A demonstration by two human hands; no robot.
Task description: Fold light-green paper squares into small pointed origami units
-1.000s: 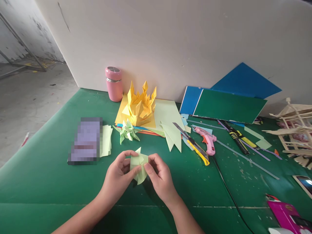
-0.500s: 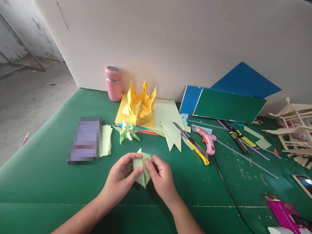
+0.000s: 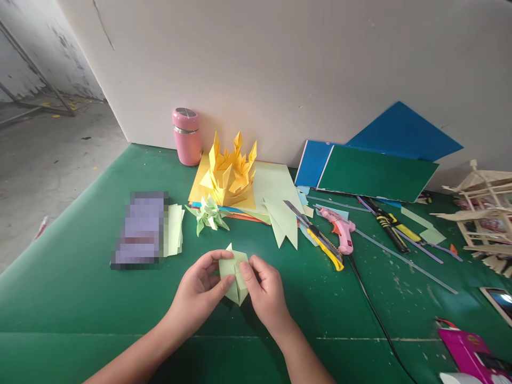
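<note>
Between my two hands is a pale green folded paper (image 3: 237,290), diamond-shaped, with a crease line down its middle and points at top and bottom. My left hand (image 3: 200,282) pinches its left side, thumb on the front face and index finger along the upper edge. On the right side, my right hand (image 3: 264,285) grips the paper with the thumb on the front and the fingers curled behind. Beyond my hands lie a green folded paper flower (image 3: 208,215) and a yellow folded paper crown (image 3: 230,184).
A pixelated dark slab (image 3: 142,229) and green paper slips (image 3: 174,230) lie left. A pink flask (image 3: 187,137) stands behind. To the right are a yellow utility knife (image 3: 322,245), a pink glue gun (image 3: 339,229) with its cord, pliers (image 3: 386,224) and a wooden model (image 3: 486,208).
The gap along the paper's middle crease looks narrower, and its lower point has risen slightly. Both hands keep their hold in nearly the same place.
</note>
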